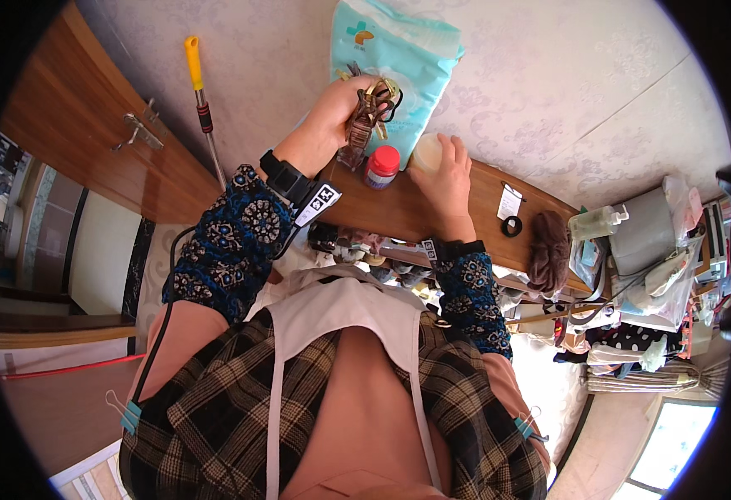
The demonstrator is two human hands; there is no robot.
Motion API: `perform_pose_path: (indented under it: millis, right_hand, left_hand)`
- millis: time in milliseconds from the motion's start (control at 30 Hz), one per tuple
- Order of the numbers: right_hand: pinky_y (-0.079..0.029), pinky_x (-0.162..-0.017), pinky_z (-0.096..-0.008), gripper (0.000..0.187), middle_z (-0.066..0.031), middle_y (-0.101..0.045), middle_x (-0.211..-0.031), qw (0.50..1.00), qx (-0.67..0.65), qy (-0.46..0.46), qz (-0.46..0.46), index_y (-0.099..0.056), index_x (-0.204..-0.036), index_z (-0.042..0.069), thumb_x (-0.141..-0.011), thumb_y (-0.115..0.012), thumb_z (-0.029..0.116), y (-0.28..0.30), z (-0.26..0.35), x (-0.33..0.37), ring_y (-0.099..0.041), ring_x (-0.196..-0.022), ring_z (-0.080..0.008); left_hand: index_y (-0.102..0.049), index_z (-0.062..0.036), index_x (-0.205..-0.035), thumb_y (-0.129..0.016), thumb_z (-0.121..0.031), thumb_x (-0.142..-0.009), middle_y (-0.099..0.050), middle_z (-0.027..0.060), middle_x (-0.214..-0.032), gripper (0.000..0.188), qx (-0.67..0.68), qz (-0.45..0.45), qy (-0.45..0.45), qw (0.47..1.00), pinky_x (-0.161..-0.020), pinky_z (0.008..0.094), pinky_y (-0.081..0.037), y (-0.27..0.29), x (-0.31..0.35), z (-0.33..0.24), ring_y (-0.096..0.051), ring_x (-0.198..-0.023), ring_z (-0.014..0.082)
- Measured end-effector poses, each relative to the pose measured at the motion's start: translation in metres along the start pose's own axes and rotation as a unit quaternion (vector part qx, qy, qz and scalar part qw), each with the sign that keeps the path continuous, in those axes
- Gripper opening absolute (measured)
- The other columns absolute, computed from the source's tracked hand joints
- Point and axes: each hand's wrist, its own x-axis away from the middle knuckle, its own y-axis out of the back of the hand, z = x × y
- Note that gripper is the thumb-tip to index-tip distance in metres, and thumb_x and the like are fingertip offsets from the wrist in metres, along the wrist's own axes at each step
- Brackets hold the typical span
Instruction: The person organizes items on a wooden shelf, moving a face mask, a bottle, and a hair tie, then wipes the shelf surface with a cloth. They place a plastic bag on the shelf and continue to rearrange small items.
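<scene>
My left hand (347,107) is closed around a bunch of hair clips (364,117), among them a brown translucent claw clip, gold-coloured pieces and a black loop. It is raised over the wooden shelf (486,196), in front of a teal soft package (432,62) that leans on the wall. A small jar with a red lid (382,165) stands upright between my hands. To its right, my right hand (449,179) has its fingers curved around a pale round container (426,154), which they partly cover.
Right of my hands lie a white tag (510,200), a black ring (511,226) and a brown fuzzy bundle (549,250). Farther right stands a clear pump bottle (599,221) near cluttered bags. A yellow-handled pole (194,65) leans on the wall beside a wooden door (90,92).
</scene>
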Motion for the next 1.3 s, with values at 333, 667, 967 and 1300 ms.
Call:
perform_pose_path:
  millis: [333, 667, 967, 1300]
  right_hand:
    - [-0.042, -0.104, -0.0457, 0.07, -0.018, -0.05, -0.137, 0.995, -0.068, -0.043, 0.06, -0.047, -0.137, 0.006, -0.075, -0.078, 0.011, 0.063, -0.006, 0.047, -0.046, -0.128, -0.0362]
    - [-0.049, -0.091, -0.0414, 0.053, -0.0152, -0.061, -0.117, 0.99, -0.113, -0.077, 0.023, -0.055, -0.128, 0.003, -0.078, -0.072, 0.006, 0.089, -0.006, 0.091, -0.059, -0.104, -0.0307]
    - [-0.055, -0.073, -0.0346, 0.044, -0.0124, -0.068, -0.101, 0.968, -0.223, -0.11, 0.046, -0.057, -0.125, 0.004, -0.083, -0.07, 0.004, 0.097, -0.02, 0.119, -0.067, -0.082, -0.0247]
    - [-0.055, -0.072, -0.0325, 0.035, -0.0095, -0.068, -0.09, 0.963, -0.243, -0.1, 0.057, -0.061, -0.116, 0.004, -0.082, -0.071, 0.002, 0.11, -0.046, 0.14, -0.067, -0.078, -0.0217]
  left_hand:
    - [-0.064, -0.0055, -0.107, -0.051, -0.03, -0.101, -0.066, 0.0044, -0.081, 0.028, -0.023, -0.077, 0.023, 0.996, -0.045, 0.0272, -0.048, -0.003, 0.031, 0.009, -0.063, -0.067, 0.0121]
    - [-0.064, -0.004, -0.096, -0.064, -0.021, -0.094, -0.067, 0.0053, -0.084, 0.017, -0.139, 0.021, 0.024, 0.99, -0.057, 0.0253, -0.052, -0.024, 0.079, 0.045, -0.064, -0.067, 0.012]
    - [-0.058, 0.0007, -0.091, -0.06, -0.015, -0.09, -0.067, 0.0164, -0.079, 0.016, -0.726, 0.153, -0.185, 0.644, -0.067, 0.0476, -0.05, -0.055, 0.021, 0.13, -0.066, -0.075, 0.0346]
    - [-0.054, -0.0053, -0.087, -0.064, -0.011, -0.081, -0.06, 0.0114, -0.081, 0.013, -0.793, 0.122, -0.353, 0.48, -0.073, 0.0438, -0.048, -0.051, 0.007, 0.164, -0.061, -0.08, 0.0322]
